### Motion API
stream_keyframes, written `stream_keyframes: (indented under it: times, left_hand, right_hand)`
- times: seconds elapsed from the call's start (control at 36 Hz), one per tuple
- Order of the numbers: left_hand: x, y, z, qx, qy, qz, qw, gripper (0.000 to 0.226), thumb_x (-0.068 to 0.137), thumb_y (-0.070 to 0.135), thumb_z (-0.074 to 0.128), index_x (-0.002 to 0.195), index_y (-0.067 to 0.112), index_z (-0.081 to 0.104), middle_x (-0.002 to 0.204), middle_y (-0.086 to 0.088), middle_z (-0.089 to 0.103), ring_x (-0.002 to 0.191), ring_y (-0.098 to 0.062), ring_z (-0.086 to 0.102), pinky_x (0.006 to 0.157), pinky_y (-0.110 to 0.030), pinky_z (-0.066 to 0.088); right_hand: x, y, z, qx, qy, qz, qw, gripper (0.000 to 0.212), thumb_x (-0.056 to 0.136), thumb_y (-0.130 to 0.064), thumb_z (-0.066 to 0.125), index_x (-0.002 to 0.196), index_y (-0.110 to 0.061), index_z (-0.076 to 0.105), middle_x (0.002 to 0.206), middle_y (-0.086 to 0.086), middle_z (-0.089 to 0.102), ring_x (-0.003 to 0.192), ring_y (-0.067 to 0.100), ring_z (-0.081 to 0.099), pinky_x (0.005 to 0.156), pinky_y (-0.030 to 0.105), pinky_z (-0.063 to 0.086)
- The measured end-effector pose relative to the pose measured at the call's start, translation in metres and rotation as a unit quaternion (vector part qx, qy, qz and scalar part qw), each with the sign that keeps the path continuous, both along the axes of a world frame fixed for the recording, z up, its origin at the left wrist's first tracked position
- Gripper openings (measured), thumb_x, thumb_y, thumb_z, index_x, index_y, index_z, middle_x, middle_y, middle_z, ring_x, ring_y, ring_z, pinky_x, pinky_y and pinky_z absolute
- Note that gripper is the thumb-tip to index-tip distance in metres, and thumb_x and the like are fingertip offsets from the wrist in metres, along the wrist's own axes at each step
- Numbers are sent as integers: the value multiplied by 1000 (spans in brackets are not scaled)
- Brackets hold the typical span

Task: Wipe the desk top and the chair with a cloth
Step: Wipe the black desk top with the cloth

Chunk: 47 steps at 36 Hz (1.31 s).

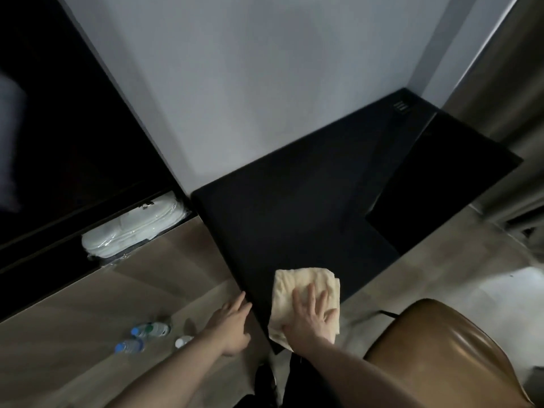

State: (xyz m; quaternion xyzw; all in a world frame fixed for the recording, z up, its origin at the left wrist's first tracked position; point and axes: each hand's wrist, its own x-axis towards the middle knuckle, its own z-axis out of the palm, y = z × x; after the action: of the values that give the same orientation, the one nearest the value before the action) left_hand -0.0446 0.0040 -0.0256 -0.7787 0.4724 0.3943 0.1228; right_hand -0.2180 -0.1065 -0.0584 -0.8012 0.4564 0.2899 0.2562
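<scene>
A black desk top (294, 207) runs from the near corner back to the white wall. On its near corner lies a folded cream cloth (297, 282). My right hand (309, 315) presses flat on the cloth with fingers spread. My left hand (232, 322) rests with straight fingers against the desk's left edge. A brown leather chair (441, 351) stands at the lower right, beside the desk's near edge.
A lower black surface (447, 178) joins the desk on the right, with a socket panel (401, 107) at the back. Wrapped white slippers (132, 228) lie in a dark shelf on the left. Two water bottles (141, 337) and a small white cup (184, 341) stand on the floor.
</scene>
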Motion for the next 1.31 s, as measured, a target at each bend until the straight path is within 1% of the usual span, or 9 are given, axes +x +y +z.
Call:
stream_keyframes:
  times: [0.08,0.19,0.31,0.5,0.58,0.75,1.0,1.17,1.31]
  left_hand:
    - [4,4,7,-9,4,19,1000,81,93,37,54,162,29,13,169,7,-14,155,-24,11,122,-38,26]
    - [8,-7,14,-25,3,23,999,79,95,39,55,162,24,17,169,7,-13,156,-23,10,122,-38,24]
    - [9,-27,19,-36,1,15,999,77,97,37,55,162,22,17,170,5,-13,156,-23,5,124,-35,20]
    - [9,-77,17,-25,14,25,999,78,97,37,56,163,21,15,170,4,-13,157,-25,1,126,-39,18]
    - [5,-113,16,-16,13,19,1000,78,97,36,55,163,21,14,170,4,-13,156,-26,1,125,-39,18]
    - [-9,-187,7,1,14,16,1000,75,100,35,53,163,24,12,169,8,-15,157,-21,0,124,-40,22]
    - [-34,-269,-17,45,27,25,998,78,100,34,52,163,23,8,169,3,-17,157,-24,-5,125,-40,21]
    - [-44,-300,-14,40,47,22,998,78,100,34,54,163,23,9,169,4,-15,157,-24,-3,124,-40,21]
    - [-50,-307,-5,13,41,4,999,78,99,35,53,163,24,9,169,5,-15,156,-23,-4,124,-40,23]
  right_hand:
    - [11,11,2,31,4,-68,997,90,101,-57,39,161,-31,-22,160,15,-44,145,48,-39,121,70,-5]
    - [17,9,1,59,-20,-128,990,104,93,-66,48,160,-32,-24,158,14,-47,145,50,-38,120,73,0]
    - [20,-6,1,80,-34,-164,983,102,92,-73,41,160,-31,-23,158,13,-47,145,51,-38,119,74,1]
    - [32,-44,-3,121,-37,-233,964,103,94,-57,47,157,-31,-30,151,14,-55,143,52,-39,116,77,-6]
    - [29,-76,-7,139,-36,-259,955,101,95,-57,43,156,-32,-34,146,13,-60,140,54,-42,113,80,-7]
    - [4,-151,-12,130,-27,-275,952,96,98,-63,37,154,-35,-35,147,12,-59,141,53,-42,113,81,-6]
    - [-34,-248,-17,111,-26,-259,959,99,95,-64,41,153,-39,-35,148,8,-58,142,51,-42,112,81,-5]
    - [-48,-277,-16,104,-37,-255,961,100,94,-63,43,153,-39,-35,150,7,-57,141,49,-45,113,81,-7]
    - [-52,-284,-11,93,-42,-255,962,102,94,-65,43,154,-38,-34,151,8,-55,141,50,-45,113,81,-3]
